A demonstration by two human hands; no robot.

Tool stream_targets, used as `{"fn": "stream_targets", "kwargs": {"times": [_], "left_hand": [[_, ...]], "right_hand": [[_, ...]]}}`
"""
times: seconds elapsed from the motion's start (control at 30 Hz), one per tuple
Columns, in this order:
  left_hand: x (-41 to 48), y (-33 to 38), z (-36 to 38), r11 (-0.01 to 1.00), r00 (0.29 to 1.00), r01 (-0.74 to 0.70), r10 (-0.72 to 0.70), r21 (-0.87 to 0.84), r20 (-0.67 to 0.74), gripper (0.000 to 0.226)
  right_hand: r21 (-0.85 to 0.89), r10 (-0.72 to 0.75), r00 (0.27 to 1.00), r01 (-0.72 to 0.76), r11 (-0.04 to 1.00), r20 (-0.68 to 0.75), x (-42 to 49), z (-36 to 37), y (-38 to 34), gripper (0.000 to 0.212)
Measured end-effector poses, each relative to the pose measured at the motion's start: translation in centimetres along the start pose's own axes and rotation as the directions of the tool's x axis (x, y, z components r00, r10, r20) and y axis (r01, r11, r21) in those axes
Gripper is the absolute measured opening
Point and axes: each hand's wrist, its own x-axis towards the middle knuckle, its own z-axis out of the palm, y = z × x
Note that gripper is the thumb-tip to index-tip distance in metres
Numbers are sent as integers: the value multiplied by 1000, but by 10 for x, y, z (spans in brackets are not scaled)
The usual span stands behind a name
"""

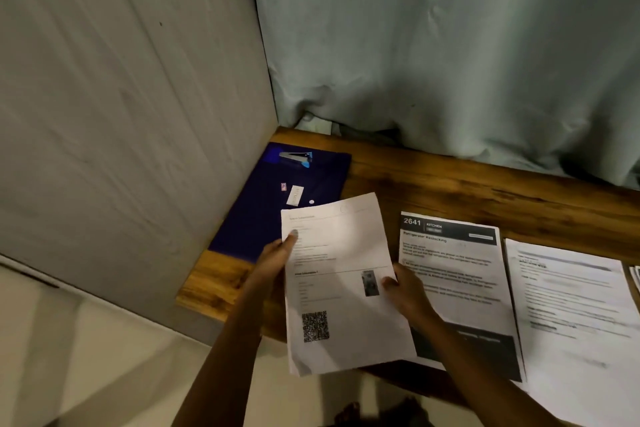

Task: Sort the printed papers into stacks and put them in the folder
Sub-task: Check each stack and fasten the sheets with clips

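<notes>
While both hands hold it over the near edge of the counter (450, 184), the QR-code sheet (343, 291) is stretched between them. The left hand (273, 258) pinches its left edge with the thumb on top. The right hand (410, 296) grips its right edge, fingers (389, 282) curled onto the paper. Whether it is one page or a thin sheaf I cannot tell. Just right of it lies the kitchen stack (460, 274), its left edge partly under the held paper, and right of that the plain text stack (571, 305). Farther off at the left, the dark blue folder (277, 218) lies flat and apparently closed, with a stapler (296, 158) resting on its far end. Sorting looks to be the step in hand. I judge that this paper next needs a matching pile or a pile of its own, and the stapler must come off before the folder can open.
</notes>
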Motion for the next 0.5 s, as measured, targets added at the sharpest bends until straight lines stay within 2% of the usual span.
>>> {"fn": "stream_targets", "kwargs": {"times": [0.1,0.2,0.3,0.5], "left_hand": [[0,11,1,997,997,-78,78,-24,2,48],[3,10,4,971,983,-173,180,-167,23,33],[4,13,7,936,973,-219,232,-276,16,27],[14,6,16,939,970,-242,228,-242,-87,25]], "right_hand": [[17,11,1000,-12,1000,11,-1,1,4,4],[52,22,999,-24,998,39,-2,2,9,8],[58,25,998,-28,998,53,-4,3,9,3],[51,-13,998,10,999,65,-7,4,8,11]]}}
